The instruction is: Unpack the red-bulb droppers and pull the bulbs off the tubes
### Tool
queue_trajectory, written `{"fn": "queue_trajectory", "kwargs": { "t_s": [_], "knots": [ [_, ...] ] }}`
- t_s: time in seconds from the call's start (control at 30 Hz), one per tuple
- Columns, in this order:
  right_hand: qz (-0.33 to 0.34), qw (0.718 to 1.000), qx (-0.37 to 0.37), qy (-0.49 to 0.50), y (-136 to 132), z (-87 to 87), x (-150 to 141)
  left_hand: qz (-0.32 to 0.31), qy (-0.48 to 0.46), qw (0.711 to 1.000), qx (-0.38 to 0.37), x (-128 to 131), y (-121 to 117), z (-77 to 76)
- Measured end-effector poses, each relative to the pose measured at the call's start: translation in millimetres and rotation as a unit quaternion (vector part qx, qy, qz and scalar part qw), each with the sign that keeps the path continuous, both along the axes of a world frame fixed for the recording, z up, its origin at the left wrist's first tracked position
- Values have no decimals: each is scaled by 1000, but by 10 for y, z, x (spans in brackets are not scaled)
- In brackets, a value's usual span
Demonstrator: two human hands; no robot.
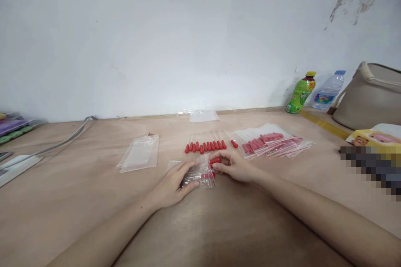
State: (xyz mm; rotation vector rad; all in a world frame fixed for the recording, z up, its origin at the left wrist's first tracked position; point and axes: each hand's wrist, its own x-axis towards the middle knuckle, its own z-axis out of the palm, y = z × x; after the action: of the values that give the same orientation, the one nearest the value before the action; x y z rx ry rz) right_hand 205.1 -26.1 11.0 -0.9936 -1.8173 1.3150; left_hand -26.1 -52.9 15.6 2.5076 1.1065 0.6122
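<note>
My left hand (175, 183) rests on a small clear zip bag (200, 180), thumb and fingers on either side of it. Inside the bag a red bulb shows near its open end. My right hand (233, 166) pinches a dropper by its red rubber bulb (215, 160) at the mouth of the bag. Its thin stem points left, partly hidden by plastic. Just beyond my hands lies a row of several red-bulbed droppers (205, 147), stems pointing away. A single dropper (234, 144) lies a little to the right of that row.
Filled bags of droppers (269, 142) are piled at the right, flat bags (139, 154) at the left. More bags (203, 116) lie by the wall. A green bottle (300, 94), a water bottle (328, 91) and a beige basket (369, 96) stand back right. A cable (69, 137) runs at the left.
</note>
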Motion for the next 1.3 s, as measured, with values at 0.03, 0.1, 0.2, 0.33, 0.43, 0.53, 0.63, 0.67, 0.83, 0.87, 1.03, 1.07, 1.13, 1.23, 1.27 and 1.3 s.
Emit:
{"fn": "queue_trajectory", "kwargs": {
  "t_s": [0.03, 0.1, 0.2, 0.33, 0.43, 0.53, 0.63, 0.67, 0.83, 0.87, 1.03, 1.07, 1.13, 1.23, 1.27, 1.3],
  "knots": [
    [1, 999, -35, 15, 19, -4, 16, -1, 1, 1000, 1, -1, 0, 1],
    [-10, 996, -80, 38, 50, 11, 43, -1, 0, 1000, 4, -2, 0, 4],
    [-44, 993, -88, 69, 88, 100, 97, -2, -1, 1000, 3, -3, -1, 10],
    [-116, 985, -49, 114, 178, 296, 270, 3, 3, 1000, -1, -5, -2, 8],
    [-170, 976, -12, 137, 283, 428, 426, 5, 12, 1000, -1, -15, 6, -7],
    [-204, 961, 51, 180, 401, 473, 458, 0, 30, 1000, 7, -38, 19, -29],
    [-214, 951, 134, 181, 522, 405, 274, -11, 54, 998, 11, -71, 32, -52],
    [-216, 947, 173, 163, 561, 365, 172, -15, 58, 998, 12, -81, 34, -59],
    [-152, 894, 422, -17, 738, 164, -407, -28, 49, 998, 21, -86, -3, -51],
    [-137, 880, 451, -54, 766, 131, -502, -24, 38, 999, 28, -79, -18, -40],
    [-40, 820, 522, -231, 828, -13, -768, 97, -91, 989, 64, -96, 19, 10],
    [-28, 813, 525, -251, 825, -31, -784, 136, -122, 981, 61, -120, 68, 8],
    [-14, 807, 526, -267, 809, -45, -789, 199, -169, 965, 38, -187, 202, -7],
    [-23, 807, 524, -271, 771, -11, -738, 227, -158, 960, -35, -298, 411, -51],
    [-36, 808, 521, -272, 754, 8, -705, 223, -135, 964, -50, -328, 463, -68],
    [-55, 811, 515, -271, 731, 27, -665, 216, -108, 969, -55, -352, 503, -84]
  ]
}}
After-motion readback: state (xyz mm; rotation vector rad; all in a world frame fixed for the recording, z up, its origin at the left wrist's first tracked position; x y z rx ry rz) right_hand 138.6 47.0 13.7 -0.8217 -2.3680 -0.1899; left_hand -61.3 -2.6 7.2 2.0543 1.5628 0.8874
